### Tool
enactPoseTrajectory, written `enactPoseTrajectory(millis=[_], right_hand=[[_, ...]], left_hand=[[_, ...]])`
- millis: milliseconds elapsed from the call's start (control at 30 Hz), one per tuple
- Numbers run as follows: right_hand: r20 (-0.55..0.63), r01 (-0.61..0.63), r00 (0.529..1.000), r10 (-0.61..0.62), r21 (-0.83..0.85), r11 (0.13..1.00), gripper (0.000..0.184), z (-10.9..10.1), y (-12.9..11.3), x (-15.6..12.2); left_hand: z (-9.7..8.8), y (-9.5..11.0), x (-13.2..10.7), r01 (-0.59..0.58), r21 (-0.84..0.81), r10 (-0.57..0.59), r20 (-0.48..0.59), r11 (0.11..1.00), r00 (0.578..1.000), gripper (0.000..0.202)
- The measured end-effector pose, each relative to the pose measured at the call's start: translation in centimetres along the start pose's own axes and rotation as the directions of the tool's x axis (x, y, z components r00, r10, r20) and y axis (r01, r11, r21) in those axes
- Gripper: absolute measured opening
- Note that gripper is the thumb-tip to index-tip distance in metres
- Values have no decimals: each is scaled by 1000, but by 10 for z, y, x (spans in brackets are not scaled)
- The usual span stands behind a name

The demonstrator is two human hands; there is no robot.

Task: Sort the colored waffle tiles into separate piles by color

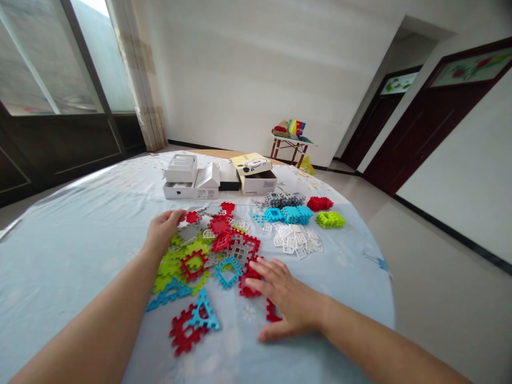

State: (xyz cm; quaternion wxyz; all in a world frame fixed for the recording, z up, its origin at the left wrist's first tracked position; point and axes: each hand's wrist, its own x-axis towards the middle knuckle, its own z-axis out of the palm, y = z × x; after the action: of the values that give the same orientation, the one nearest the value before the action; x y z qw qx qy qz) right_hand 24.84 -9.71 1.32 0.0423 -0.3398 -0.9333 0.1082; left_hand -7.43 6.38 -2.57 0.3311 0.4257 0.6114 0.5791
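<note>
A loose heap of plastic waffle-grid building pieces (212, 256) in red, lime green, grey and blue covers the middle of the round, pale blue cloth-covered table (72, 250). My left hand (163, 230) rests at the heap's upper left edge, fingers curled, next to a small red piece (192, 217). Nothing shows in its grip. My right hand (284, 296) lies flat with fingers spread, its fingertips on a red piece (248, 278). Another red piece (272, 311) sits partly under its palm side.
Sorted stacks stand beyond the heap: grey (284, 200), red (319, 203), blue (287, 215), lime green (330, 219) and white (296, 240). White cardboard boxes (192, 184) and a yellow-lidded box (256, 178) stand at the far side. The table's edge curves round, with tiled floor beyond.
</note>
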Motion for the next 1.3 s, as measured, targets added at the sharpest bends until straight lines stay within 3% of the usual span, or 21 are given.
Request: enactPoseTrajectory(millis=[167, 433, 633, 800, 933, 1000, 1300], right_hand=[[23, -32, 999, 32, -1, 999, 87, 7, 6, 7], [-84, -32, 996, 25, -79, 996, 79, 12, 17, 77], [-145, -132, 982, 120, -79, 988, 79, 10, 24, 124], [-248, -50, 968, 25, -95, 994, 74, 4, -13, 118], [-136, 211, 965, -225, -107, 972, 66, 7, -59, 99], [-91, 272, 955, -283, -118, 955, 62, 11, -70, 96], [-165, 137, 970, -177, -227, 964, 41, 15, -39, 112]], left_hand=[[-1, 0, -1, 4, -7, -4, -11, 1000, 1000, 34], [-1, 3, -3, 20, -136, -24, -29, 991, 999, 29], [-6, 5, 1, 53, -240, -59, -22, 969, 998, 29], [-15, 5, 5, 62, -302, -64, 3, 951, 998, 29], [-19, 3, 9, 61, -332, -63, 7, 941, 998, 28], [-19, 2, 10, 59, -337, -60, 7, 940, 998, 27], [-9, 3, -1, 26, -291, -22, 17, 956, 1000, 31]])
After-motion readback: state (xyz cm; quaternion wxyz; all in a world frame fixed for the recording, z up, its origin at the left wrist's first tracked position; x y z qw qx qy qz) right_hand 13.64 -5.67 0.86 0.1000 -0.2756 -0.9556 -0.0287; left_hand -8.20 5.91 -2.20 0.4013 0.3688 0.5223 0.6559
